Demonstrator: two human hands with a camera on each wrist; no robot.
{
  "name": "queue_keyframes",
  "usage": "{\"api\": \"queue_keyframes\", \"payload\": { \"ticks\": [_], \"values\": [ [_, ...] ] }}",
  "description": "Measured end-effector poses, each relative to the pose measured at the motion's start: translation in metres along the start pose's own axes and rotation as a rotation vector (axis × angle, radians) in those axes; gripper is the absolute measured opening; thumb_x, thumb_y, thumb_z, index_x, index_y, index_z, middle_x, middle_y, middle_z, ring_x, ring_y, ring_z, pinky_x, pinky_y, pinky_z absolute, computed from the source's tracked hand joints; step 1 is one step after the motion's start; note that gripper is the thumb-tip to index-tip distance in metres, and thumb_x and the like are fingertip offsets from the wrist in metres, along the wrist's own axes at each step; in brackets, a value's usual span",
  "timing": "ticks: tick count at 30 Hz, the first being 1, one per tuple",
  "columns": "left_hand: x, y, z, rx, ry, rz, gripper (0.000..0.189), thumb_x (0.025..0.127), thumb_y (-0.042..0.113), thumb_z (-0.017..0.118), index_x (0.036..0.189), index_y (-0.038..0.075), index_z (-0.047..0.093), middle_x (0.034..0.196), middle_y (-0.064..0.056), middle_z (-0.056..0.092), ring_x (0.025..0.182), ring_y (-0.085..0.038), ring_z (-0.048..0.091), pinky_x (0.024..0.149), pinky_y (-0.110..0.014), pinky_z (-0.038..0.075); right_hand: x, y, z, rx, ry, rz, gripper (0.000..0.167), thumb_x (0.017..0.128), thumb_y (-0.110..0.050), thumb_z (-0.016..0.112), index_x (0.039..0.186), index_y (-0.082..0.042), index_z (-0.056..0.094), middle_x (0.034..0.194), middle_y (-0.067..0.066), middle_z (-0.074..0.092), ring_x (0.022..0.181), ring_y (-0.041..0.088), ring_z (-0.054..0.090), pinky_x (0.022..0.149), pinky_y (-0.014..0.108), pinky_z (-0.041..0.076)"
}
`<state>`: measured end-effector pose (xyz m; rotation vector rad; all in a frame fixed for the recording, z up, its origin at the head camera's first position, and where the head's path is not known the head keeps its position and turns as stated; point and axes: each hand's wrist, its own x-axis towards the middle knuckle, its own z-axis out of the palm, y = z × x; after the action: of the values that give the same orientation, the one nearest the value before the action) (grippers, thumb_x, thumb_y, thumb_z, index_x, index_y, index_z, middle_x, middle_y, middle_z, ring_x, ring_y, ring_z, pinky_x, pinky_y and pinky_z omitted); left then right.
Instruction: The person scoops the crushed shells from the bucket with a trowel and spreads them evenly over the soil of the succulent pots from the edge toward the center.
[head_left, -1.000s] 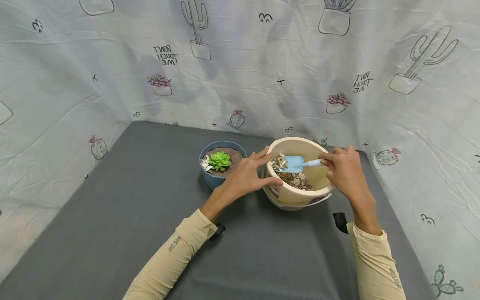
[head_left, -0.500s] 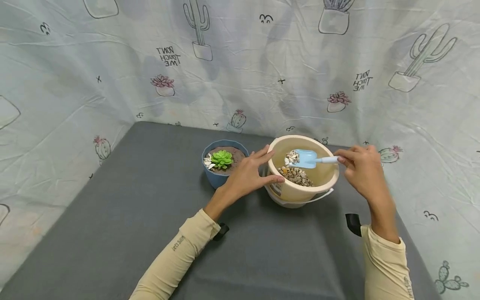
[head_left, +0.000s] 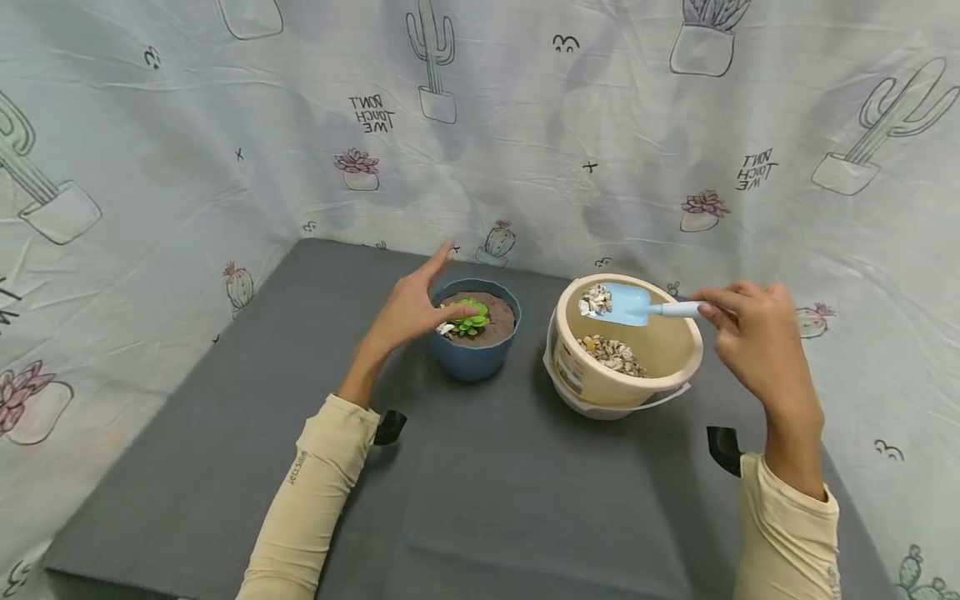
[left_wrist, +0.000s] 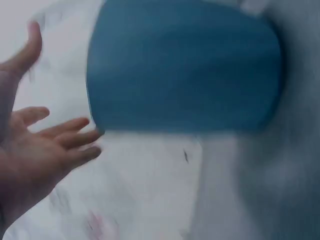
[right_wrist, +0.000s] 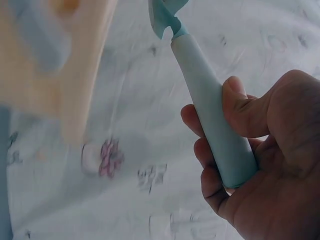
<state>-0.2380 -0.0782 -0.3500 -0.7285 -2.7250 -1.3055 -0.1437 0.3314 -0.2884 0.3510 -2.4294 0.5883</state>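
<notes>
In the head view my right hand [head_left: 761, 342] holds the pale handle of a small light-blue trowel [head_left: 628, 304]. Small pale stones [head_left: 597, 300] lie on its blade, over the inside of a cream bucket [head_left: 622, 392]. More mixed pebbles [head_left: 615, 357] cover part of the bucket's bottom. The right wrist view shows thumb and fingers curled round the trowel handle [right_wrist: 210, 110]. My left hand [head_left: 405, 312] is spread at the left side of a blue pot [head_left: 472, 362] with soil, a green succulent [head_left: 472, 317] and a few white stones. The left wrist view has the hand [left_wrist: 40, 150] with fingers extended beside the pot [left_wrist: 185, 70].
Pot and bucket stand apart on a grey table [head_left: 480, 500], near its back edge. A white bucket handle [head_left: 667, 400] hangs down in front. Behind and at both sides hangs a cactus-print cloth [head_left: 525, 100].
My left hand has let go of the bucket rim and moved left to the pot. The right hand has raised the loaded trowel from the pebbles. The head view has shifted slightly.
</notes>
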Motion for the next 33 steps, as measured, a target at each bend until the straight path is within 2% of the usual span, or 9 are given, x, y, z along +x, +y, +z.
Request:
{"api": "queue_keyframes", "payload": {
  "ticks": [2,5,8,11,14,19,24,27,33],
  "values": [
    [0.001,-0.016,-0.008,-0.045,-0.066,-0.046,0.123,0.078,0.074,0.078,0.168,0.042,0.000,0.174,-0.008,0.029,0.161,-0.032,0.031,0.124,-0.063,0.034,0.003,-0.008,0.004,0.031,0.000,-0.007,0.013,0.092,0.010,0.071,0.101,0.007,0.080,0.086,0.025,0.072,0.074,0.024,0.034,0.075,0.029,0.020],
    [0.003,-0.032,-0.009,-0.078,-0.180,-0.055,0.139,0.066,0.083,0.078,0.165,0.045,-0.012,0.177,-0.011,0.019,0.162,-0.035,0.026,0.125,-0.066,0.032,0.011,-0.022,0.016,0.069,-0.012,-0.034,0.013,0.093,0.008,0.070,0.102,0.007,0.080,0.087,0.025,0.073,0.075,0.027,0.038,0.076,0.032,0.024],
    [0.001,-0.038,-0.003,-0.088,-0.243,-0.057,0.143,0.068,0.072,0.087,0.164,0.045,-0.016,0.178,-0.009,0.008,0.163,-0.040,0.022,0.124,-0.068,0.031,0.019,-0.039,0.034,0.092,-0.050,-0.055,0.014,0.094,0.006,0.070,0.104,0.007,0.080,0.090,0.026,0.073,0.077,0.032,0.043,0.077,0.036,0.027],
    [-0.005,-0.035,0.004,-0.058,-0.230,-0.116,0.142,0.071,0.063,0.091,0.163,0.047,-0.016,0.178,-0.010,0.008,0.160,-0.044,0.027,0.120,-0.069,0.036,0.028,-0.053,0.055,0.101,-0.108,-0.083,0.015,0.094,0.004,0.071,0.105,0.005,0.080,0.088,0.024,0.071,0.076,0.034,0.044,0.078,0.037,0.028],
    [-0.011,-0.028,0.013,-0.029,-0.200,-0.196,0.141,0.073,0.061,0.090,0.164,0.044,-0.017,0.176,-0.015,0.019,0.156,-0.042,0.036,0.117,-0.066,0.043,0.037,-0.065,0.072,0.092,-0.158,-0.114,0.014,0.094,0.003,0.070,0.102,0.001,0.082,0.085,0.020,0.071,0.073,0.032,0.042,0.076,0.039,0.028],
    [-0.018,-0.014,0.024,0.019,-0.166,-0.294,0.141,0.073,0.065,0.088,0.168,0.028,-0.010,0.175,-0.015,0.024,0.155,-0.041,0.038,0.116,-0.063,0.045,0.050,-0.085,0.094,0.003,-0.228,-0.165,0.014,0.095,0.000,0.070,0.102,-0.003,0.082,0.092,0.019,0.073,0.079,0.035,0.044,0.076,0.047,0.032],
    [-0.024,-0.006,0.030,0.017,-0.098,-0.399,0.148,0.069,0.066,0.090,0.168,0.026,-0.012,0.173,-0.020,0.024,0.155,-0.045,0.036,0.115,-0.065,0.045,0.064,-0.110,0.109,-0.115,-0.301,-0.246,0.015,0.098,-0.007,0.070,0.106,-0.008,0.083,0.098,0.018,0.070,0.085,0.037,0.046,0.078,0.050,0.036],
    [-0.027,-0.005,0.030,0.007,-0.087,-0.415,0.148,0.069,0.068,0.089,0.168,0.028,-0.013,0.175,-0.019,0.021,0.157,-0.047,0.032,0.115,-0.067,0.043,0.068,-0.121,0.113,-0.174,-0.289,-0.282,0.016,0.098,-0.008,0.070,0.107,-0.009,0.083,0.098,0.016,0.068,0.086,0.036,0.046,0.077,0.048,0.036],
    [-0.031,-0.006,0.025,-0.005,-0.065,-0.403,0.145,0.071,0.067,0.089,0.169,0.026,-0.009,0.177,-0.015,0.016,0.159,-0.046,0.028,0.116,-0.068,0.041,0.070,-0.135,0.113,-0.237,-0.232,-0.339,0.018,0.097,-0.006,0.071,0.111,-0.008,0.082,0.101,0.016,0.069,0.088,0.037,0.048,0.077,0.047,0.036]
  ]
}}
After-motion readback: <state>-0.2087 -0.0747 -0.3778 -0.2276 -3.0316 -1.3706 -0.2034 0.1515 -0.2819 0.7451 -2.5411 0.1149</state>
